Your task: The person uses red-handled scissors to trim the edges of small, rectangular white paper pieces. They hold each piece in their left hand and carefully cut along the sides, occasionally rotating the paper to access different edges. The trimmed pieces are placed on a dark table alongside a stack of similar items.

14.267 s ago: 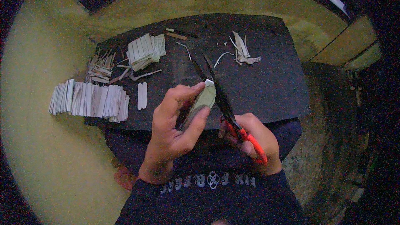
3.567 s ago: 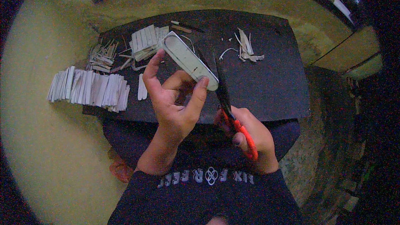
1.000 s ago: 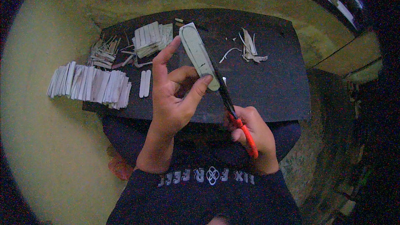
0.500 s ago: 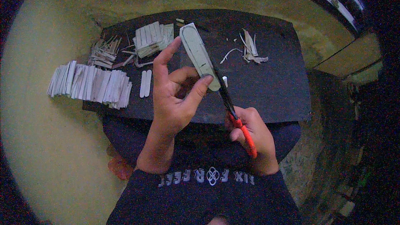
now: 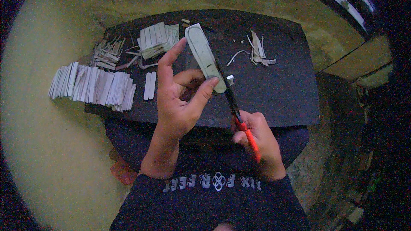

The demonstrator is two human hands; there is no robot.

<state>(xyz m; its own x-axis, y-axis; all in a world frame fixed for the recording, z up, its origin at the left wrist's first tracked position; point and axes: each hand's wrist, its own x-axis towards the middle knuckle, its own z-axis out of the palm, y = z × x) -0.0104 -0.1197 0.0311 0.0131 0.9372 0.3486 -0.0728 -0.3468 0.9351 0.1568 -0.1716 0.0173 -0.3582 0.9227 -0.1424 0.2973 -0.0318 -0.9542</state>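
My left hand (image 5: pixel 176 105) pinches the lower end of a pale strip (image 5: pixel 200 50) between thumb and fingers, with the index finger stretched along its left edge toward the top. A rounded outline is drawn on the strip. In my right hand (image 5: pixel 267 147) is a pair of scissors (image 5: pixel 232 102) with dark blades and red-orange handles. The blades lie along the strip's right edge. By them a small white offcut (image 5: pixel 230 78) curls out at the strip's lower right. Part of my right fingers is hidden behind the handles.
The dark table (image 5: pixel 282 90) bears a long row of pale strips (image 5: pixel 94 85) at the left. Behind it are a heap of thin slivers (image 5: pixel 109 52) and a stacked bundle (image 5: pixel 153 38). Two rounded strips (image 5: pixel 150 85) lie nearer. Curled scraps (image 5: pixel 257 49) rest far right.
My right hand and the scissor handles have shifted slightly left. The white offcut beside the blades shows a little larger. My left hand and the strip have hardly moved.
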